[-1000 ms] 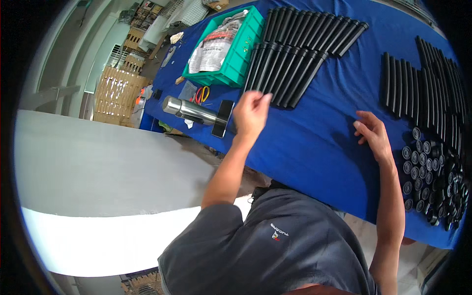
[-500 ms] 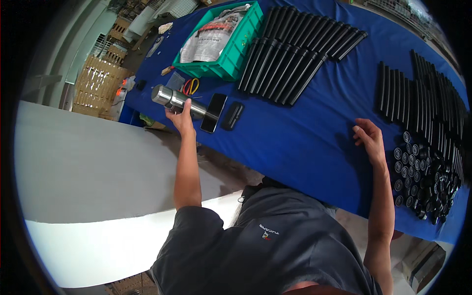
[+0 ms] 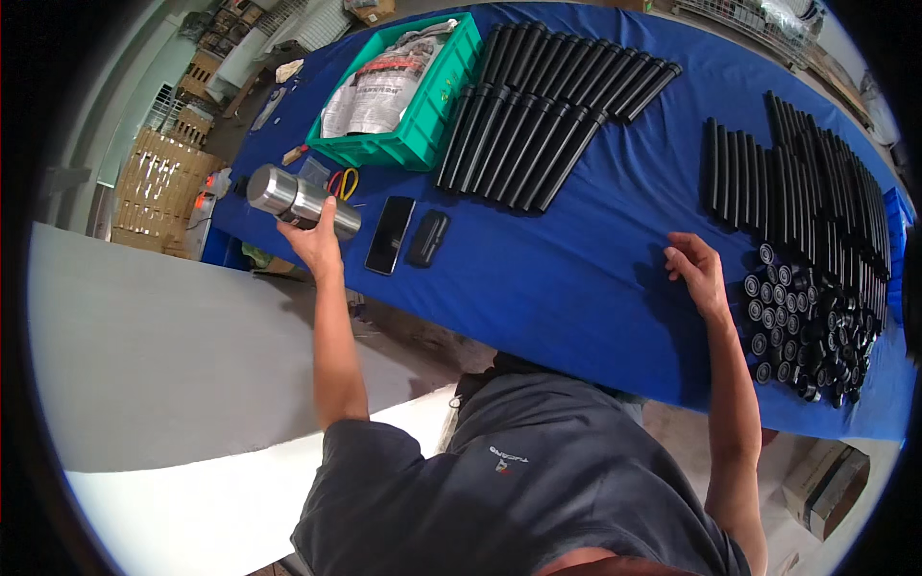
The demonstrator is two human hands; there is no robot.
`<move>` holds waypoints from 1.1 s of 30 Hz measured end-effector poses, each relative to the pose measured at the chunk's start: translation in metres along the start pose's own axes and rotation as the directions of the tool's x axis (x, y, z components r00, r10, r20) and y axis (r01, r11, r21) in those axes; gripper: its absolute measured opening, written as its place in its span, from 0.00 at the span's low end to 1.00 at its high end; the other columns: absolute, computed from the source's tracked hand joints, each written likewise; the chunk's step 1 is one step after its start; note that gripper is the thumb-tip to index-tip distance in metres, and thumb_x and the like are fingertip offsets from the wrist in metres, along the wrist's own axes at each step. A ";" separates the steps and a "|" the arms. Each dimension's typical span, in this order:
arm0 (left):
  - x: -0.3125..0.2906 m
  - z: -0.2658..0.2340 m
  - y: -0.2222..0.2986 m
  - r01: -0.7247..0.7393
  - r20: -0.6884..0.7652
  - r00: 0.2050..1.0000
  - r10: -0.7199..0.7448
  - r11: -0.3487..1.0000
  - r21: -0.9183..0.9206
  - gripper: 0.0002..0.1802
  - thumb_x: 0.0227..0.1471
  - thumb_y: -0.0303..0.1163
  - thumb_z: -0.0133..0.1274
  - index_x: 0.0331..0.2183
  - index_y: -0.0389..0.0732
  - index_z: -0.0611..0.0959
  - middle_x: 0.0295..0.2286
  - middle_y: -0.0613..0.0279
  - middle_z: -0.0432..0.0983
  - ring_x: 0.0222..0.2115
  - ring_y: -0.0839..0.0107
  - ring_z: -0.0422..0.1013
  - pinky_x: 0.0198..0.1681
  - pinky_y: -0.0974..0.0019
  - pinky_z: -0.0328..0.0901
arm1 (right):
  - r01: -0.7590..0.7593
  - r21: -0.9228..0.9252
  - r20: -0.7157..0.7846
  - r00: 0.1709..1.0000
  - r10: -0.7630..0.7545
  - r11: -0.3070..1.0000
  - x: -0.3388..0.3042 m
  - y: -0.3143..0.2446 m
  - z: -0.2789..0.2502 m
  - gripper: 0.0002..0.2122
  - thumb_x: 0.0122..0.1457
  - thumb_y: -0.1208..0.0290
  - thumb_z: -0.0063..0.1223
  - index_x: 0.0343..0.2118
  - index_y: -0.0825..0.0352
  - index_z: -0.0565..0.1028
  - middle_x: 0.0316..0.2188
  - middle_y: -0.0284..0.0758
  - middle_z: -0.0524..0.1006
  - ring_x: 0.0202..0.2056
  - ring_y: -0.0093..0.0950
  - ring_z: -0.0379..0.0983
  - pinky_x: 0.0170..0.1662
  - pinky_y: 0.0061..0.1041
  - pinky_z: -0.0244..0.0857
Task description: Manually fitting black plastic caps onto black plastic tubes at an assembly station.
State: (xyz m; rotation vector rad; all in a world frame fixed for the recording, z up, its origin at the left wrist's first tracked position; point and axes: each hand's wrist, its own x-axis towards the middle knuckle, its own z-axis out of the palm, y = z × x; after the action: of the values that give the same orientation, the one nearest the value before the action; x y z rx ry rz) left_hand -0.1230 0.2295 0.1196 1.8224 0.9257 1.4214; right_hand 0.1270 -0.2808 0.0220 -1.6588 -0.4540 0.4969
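Note:
My left hand is wrapped round a steel thermos flask, which it holds tilted at the left part of the table, its wide cap pointing to the far left. Just right of the flask lie a black smartphone and a small dark oblong case. Scissors with red and yellow handles lie behind the flask, partly hidden. My right hand hovers at the right, fingers loosely bent and holding nothing. Beside it are many round black caps.
A green crate with newspaper in it stands at the far left. Rows of black tubes lie right of it, and more black tubes are at the far right. A blue cloth covers the table.
My left hand has drawn the flask a little away from the phone, and the flask now tilts more. The whole view has shifted slightly. My right hand stays much as it was.

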 end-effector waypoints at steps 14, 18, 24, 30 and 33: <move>-0.202 0.096 0.114 0.230 0.728 0.676 0.114 0.906 -0.355 0.46 0.40 0.31 0.68 0.58 0.35 0.64 0.46 0.57 0.71 0.43 0.68 0.71 0.50 0.60 0.66 | 0.560 -0.616 0.370 0.826 -0.424 0.554 -0.028 -0.252 0.077 0.36 0.47 0.44 0.66 0.46 0.75 0.70 0.39 0.51 0.76 0.36 0.45 0.79 0.35 0.40 0.74; -0.244 0.119 0.148 0.408 0.815 0.539 0.212 0.781 -0.473 0.47 0.41 0.38 0.68 0.58 0.34 0.63 0.47 0.57 0.70 0.45 0.68 0.70 0.50 0.61 0.65 | 0.514 -0.708 0.368 0.854 -0.367 0.485 -0.026 -0.240 0.078 0.36 0.46 0.43 0.65 0.40 0.77 0.71 0.31 0.42 0.75 0.30 0.40 0.79 0.29 0.37 0.72; -0.262 0.125 0.151 0.316 0.769 0.528 0.360 0.757 -0.572 0.46 0.41 0.36 0.69 0.57 0.34 0.63 0.51 0.53 0.67 0.50 0.66 0.68 0.53 0.62 0.63 | 0.410 -0.841 0.270 0.883 -0.384 0.353 -0.046 -0.234 0.071 0.26 0.45 0.49 0.67 0.32 0.72 0.74 0.30 0.39 0.74 0.27 0.34 0.76 0.27 0.33 0.71; -0.242 0.132 0.110 0.417 0.889 0.274 0.368 0.787 -0.455 0.41 0.39 0.29 0.70 0.53 0.35 0.68 0.42 0.61 0.73 0.40 0.73 0.69 0.48 0.66 0.65 | 0.647 -0.699 0.460 0.732 -0.502 0.303 -0.052 -0.234 0.045 0.21 0.44 0.56 0.65 0.35 0.67 0.75 0.32 0.39 0.72 0.35 0.38 0.74 0.31 0.38 0.70; -0.245 0.138 0.113 0.309 0.849 0.318 0.423 0.800 -0.514 0.37 0.39 0.30 0.70 0.50 0.36 0.70 0.36 0.67 0.73 0.34 0.78 0.67 0.43 0.71 0.64 | 0.705 -0.652 0.545 0.692 -0.473 0.278 -0.060 -0.237 0.037 0.22 0.45 0.55 0.64 0.38 0.68 0.74 0.34 0.41 0.71 0.41 0.40 0.72 0.38 0.41 0.70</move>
State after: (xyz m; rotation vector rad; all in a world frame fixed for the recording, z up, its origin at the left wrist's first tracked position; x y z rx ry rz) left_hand -0.0128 -0.0461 0.0552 1.7027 -0.2717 0.2813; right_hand 0.0528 -0.2506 0.2558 -2.1279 -1.6815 -0.1849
